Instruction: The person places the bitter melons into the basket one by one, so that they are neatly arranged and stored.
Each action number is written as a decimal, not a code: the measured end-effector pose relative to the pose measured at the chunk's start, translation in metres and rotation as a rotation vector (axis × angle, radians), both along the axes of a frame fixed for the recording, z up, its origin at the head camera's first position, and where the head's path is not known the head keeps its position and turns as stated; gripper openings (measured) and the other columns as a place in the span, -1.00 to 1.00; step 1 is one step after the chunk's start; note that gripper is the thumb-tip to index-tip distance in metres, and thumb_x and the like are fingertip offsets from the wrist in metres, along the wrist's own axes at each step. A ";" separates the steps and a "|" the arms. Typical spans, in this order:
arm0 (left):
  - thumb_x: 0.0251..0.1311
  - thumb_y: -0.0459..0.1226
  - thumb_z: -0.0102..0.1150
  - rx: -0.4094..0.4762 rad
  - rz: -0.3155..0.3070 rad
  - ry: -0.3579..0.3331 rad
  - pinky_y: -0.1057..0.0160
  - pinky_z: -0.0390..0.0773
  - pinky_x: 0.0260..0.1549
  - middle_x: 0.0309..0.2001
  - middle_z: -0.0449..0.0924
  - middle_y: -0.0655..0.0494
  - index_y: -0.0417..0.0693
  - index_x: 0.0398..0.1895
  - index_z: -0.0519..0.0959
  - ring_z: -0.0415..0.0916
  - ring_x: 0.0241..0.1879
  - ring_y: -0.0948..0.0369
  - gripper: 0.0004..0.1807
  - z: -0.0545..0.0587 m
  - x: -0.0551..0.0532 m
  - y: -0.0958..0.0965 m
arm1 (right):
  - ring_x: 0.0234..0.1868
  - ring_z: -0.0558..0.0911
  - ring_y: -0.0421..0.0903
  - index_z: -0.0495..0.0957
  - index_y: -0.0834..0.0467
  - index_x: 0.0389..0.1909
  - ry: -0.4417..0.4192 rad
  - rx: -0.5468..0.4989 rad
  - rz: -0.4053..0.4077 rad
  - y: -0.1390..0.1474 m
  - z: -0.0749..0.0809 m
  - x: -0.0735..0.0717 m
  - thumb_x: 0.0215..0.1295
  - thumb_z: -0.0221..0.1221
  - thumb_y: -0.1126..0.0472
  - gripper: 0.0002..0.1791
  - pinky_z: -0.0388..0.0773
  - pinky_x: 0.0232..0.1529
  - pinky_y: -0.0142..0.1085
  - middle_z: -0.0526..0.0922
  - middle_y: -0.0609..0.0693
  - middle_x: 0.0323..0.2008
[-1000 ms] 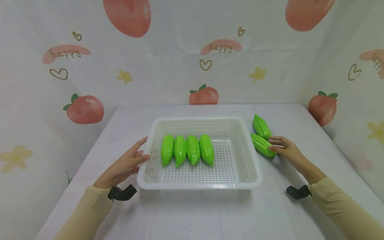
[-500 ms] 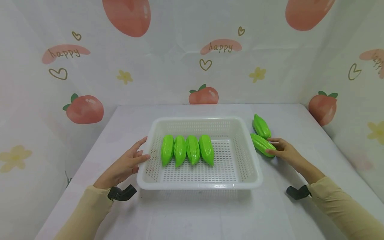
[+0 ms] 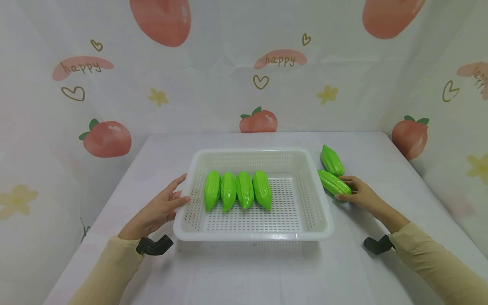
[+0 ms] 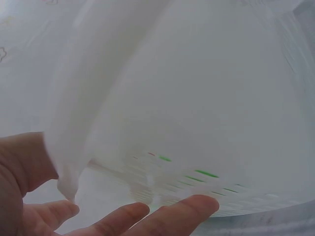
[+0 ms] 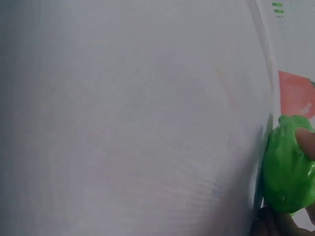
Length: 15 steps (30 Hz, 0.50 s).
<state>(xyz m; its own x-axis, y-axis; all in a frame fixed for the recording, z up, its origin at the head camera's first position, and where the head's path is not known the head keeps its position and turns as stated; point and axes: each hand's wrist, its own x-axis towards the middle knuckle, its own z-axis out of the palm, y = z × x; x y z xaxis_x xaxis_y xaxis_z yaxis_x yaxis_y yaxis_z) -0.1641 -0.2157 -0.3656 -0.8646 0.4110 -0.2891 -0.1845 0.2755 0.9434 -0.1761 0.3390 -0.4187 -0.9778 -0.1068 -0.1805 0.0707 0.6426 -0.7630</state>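
Note:
A white perforated plastic basket (image 3: 251, 236) stands on the table. My left hand (image 3: 158, 207) grips its left side, thumb and fingers on either side of the rim; in the left wrist view the fingers (image 4: 172, 216) spread along the outer wall. Several glossy, ridged green vegetables (image 3: 228, 191), like toy bitter melons, lie side by side in the basket's left half. Right of the basket, my right hand (image 3: 364, 197) holds the lower end of another ridged green vegetable (image 3: 332, 183) between thumb and fingers. In the right wrist view, that vegetable (image 5: 288, 169) shows at the right edge, partly covered by the thumb.
One more ridged green vegetable (image 3: 332, 160) lies just behind the held one, close to the basket's right wall. A pale cloth (image 3: 244, 271) covers the table. A patterned curtain (image 3: 213, 84) hangs along the back and both sides.
My right hand has drawn its thumb and fingers around the lower end of the nearer loose green vegetable. The left hand and basket stay as they were.

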 end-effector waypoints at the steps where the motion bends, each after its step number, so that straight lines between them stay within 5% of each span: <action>1: 0.37 -0.19 0.09 0.003 0.000 0.000 0.08 0.59 -0.03 0.29 0.34 -0.23 0.32 0.55 -0.27 0.58 0.03 0.02 -0.10 0.000 0.000 0.000 | 0.29 0.22 0.46 0.06 0.39 0.38 -0.004 0.005 0.001 0.000 0.001 0.000 0.25 0.28 0.13 -0.16 0.24 0.21 0.27 0.15 0.50 0.32; 15: 0.35 -0.16 0.11 0.002 0.002 -0.006 0.07 0.58 -0.04 0.29 0.34 -0.23 0.32 0.55 -0.27 0.58 0.02 0.03 -0.09 0.000 0.000 0.000 | 0.18 0.39 0.33 0.13 0.35 0.38 0.019 0.032 -0.022 0.003 0.009 0.002 0.31 0.21 0.04 -0.22 0.40 0.08 0.07 0.33 0.50 0.20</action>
<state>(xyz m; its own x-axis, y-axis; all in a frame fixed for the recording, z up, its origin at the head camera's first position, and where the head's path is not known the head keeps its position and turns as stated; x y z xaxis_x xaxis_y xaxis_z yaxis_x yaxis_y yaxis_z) -0.1643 -0.2157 -0.3659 -0.8636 0.4100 -0.2935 -0.1906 0.2735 0.9428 -0.1746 0.3416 -0.4095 -0.9831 -0.0795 -0.1649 0.0709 0.6651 -0.7434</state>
